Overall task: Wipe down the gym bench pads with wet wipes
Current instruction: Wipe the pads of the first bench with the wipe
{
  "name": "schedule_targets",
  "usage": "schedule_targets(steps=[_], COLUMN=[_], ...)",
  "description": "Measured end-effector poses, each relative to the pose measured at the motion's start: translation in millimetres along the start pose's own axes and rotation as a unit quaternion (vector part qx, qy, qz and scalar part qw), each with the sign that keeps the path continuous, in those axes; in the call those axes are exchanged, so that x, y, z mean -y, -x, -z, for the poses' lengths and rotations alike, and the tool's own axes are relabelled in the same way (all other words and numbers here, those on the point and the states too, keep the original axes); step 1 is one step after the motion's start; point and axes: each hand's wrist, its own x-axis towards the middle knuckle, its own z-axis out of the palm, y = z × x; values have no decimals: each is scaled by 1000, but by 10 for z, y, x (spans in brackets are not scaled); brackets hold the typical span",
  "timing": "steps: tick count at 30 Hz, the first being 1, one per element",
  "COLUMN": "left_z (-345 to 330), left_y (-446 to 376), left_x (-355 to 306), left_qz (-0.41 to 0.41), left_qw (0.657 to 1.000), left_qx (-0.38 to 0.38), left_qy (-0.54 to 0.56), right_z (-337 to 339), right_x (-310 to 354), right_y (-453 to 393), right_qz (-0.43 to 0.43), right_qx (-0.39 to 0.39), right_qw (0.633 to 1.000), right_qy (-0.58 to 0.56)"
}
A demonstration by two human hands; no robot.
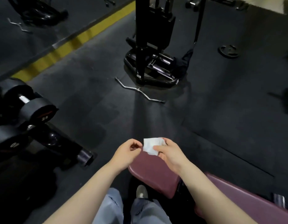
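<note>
Clearly light and limp, the wipe (152, 145) hangs pinched in the right hand (170, 153); the left hand (126, 152), curled, holds nothing; best bunched flat in the palm over the bench (153, 172).

Bare forearms, light-blue jeans (110, 207) (grey shoe (141, 191)).

Wet wipe (152, 145): white, folded to a small rough rectangle, slightly crumpled, held in the air just above the near end of the seat pad. Seat pad (153, 172): maroon vinyl, rounded corners, smooth, set low at centre-right. Back pad (246, 202): same maroon, longer, running off toward lower right, a narrow gap separating it from the seat pad.
</note>
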Motion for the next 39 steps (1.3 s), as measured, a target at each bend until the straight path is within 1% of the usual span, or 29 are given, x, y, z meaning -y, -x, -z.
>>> schedule_targets(steps=[5, 7, 11, 13, 15, 16, 18, 21, 23, 25, 27, 29, 31, 33, 37, 38, 39], left_z=[290, 409, 627, 683, 675, 646, 557, 333, 154, -31, -169, -262, -321, -339, -349, -352, -362], left_y=[-447, -619, -1019, -1246, -1441, -1529, -1700, -1994, -2189, -2357, -2459, -2505, -2521, -2505, -2488, -2486, -2487], left_x=[352, 503, 797, 962, 1149, 1247, 1470, 1862, 2168, 2478, 2756, 2967, 3134, 3276, 3448, 3461, 3459], left_qz=[34, 46, 52, 55, 65, 68, 74, 79, 77, 75, 78, 79, 77, 73, 90, 95, 96], left_qw=[993, 988, 968, 959, 956, 956, 956, 957, 961, 969, 977, 983, 988, 990, 992, 992, 992], left_qx=[72, 95, 149, 160, 159, 158, 160, 160, 155, 137, 106, 76, 51, 37, 30, 32, 35], left_qy=[-89, -114, -197, -226, -236, -237, -237, -228, -215, -193, -169, -149, -127, -113, -83, -77, -71], right_z=[-19, 12, 66, 149, 253, 325, 498, 826, 1072, 1321, 1543, 1701, 1730, 1613, 1320, 1192, 969], right_x=[-239, -417, -862, -1106, -1331, -1445, -1654, -1923, -2072, -2161, -2255, -2370, -2519, -2672, -2839, -2859, -2869], right_y=[-341, -505, -807, -982, -1135, -1207, -1346, -1614, -1830, -2025, -2198, -2363, -2548, -2715, -2916, -2975, -3057], right_qz=[-18, -33, -66, -78, -90, -96, -99, -94, -94, -90, -73, -74, -88, -89, -38, -24, -4], right_qx=[-133, -219, -333, -385, -420, -432, -439, -425, -415, -437, -472, -503, -530, -561, -638, -633, -605], right_qw=[991, 975, 939, 919, 903, 896, 880, 853, 840, 814, 789, 769, 760, 753, 733, 735, 745], right_qy=[-4, -20, -47, -20, 11, 46, 153, 287, 337, 373, 387, 387, 366, 331, 235, 242, 279])
